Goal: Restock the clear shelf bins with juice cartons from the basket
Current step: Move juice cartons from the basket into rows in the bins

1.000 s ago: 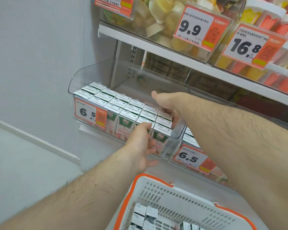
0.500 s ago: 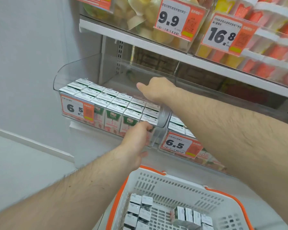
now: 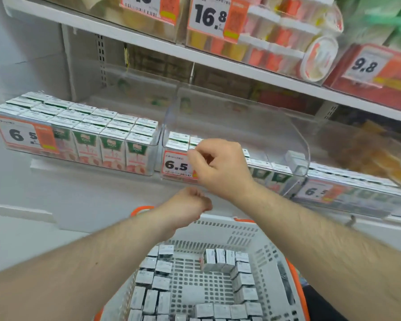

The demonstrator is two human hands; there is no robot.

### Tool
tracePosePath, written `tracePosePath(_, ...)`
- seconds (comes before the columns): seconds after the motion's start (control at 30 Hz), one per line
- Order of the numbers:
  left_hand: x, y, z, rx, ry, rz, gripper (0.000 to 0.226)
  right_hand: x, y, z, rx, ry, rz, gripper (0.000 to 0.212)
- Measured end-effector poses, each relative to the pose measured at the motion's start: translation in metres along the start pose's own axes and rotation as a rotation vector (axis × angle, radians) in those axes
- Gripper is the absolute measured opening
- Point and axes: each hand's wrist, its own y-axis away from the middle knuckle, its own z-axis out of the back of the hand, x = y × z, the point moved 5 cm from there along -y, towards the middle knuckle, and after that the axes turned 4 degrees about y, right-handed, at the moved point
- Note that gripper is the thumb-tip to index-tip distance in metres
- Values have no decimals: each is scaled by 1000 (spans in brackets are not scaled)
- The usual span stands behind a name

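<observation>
The left clear bin [image 3: 156, 144] is packed full with rows of white and green juice cartons [image 3: 109, 144]. The middle clear bin [image 3: 289, 126] holds only a low row of cartons [image 3: 178, 140] along its front. My right hand [image 3: 220, 167] is at that bin's front rim, over its 6.5 price tag [image 3: 175, 165], fingers curled with nothing visible in them. My left hand [image 3: 190, 205] hangs just below it in a loose fist, holding nothing. The white basket with orange trim [image 3: 241, 228] sits under my arms, with several cartons [image 3: 153, 283] around its sides.
A third bin of cartons [image 3: 347, 191] stands to the right. The shelf board above [image 3: 218, 59] carries bins of cups [image 3: 276, 42] with price tags and overhangs the carton bins. A grey wall [image 3: 21, 66] closes off the left.
Both hands have left the left bin, which now sits back on the shelf. My right hand moved to the middle bin's front; my left hand dropped toward the basket. The view shifted right.
</observation>
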Motion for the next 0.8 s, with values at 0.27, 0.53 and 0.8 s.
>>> tracePosePath(0.27, 23, -24, -46, 104, -253, 22, 5, -128, 149, -38, 449, 127, -488, 42)
tracePosePath(0.53, 46, -56, -49, 139, -291, 110, 2, -210, 274, -125, 1063, 358, -735, 54)
tracePosePath(0.8, 62, -77, -46, 177, -334, 183, 14, -219, 295, -183, 1258, 630, -278, 68)
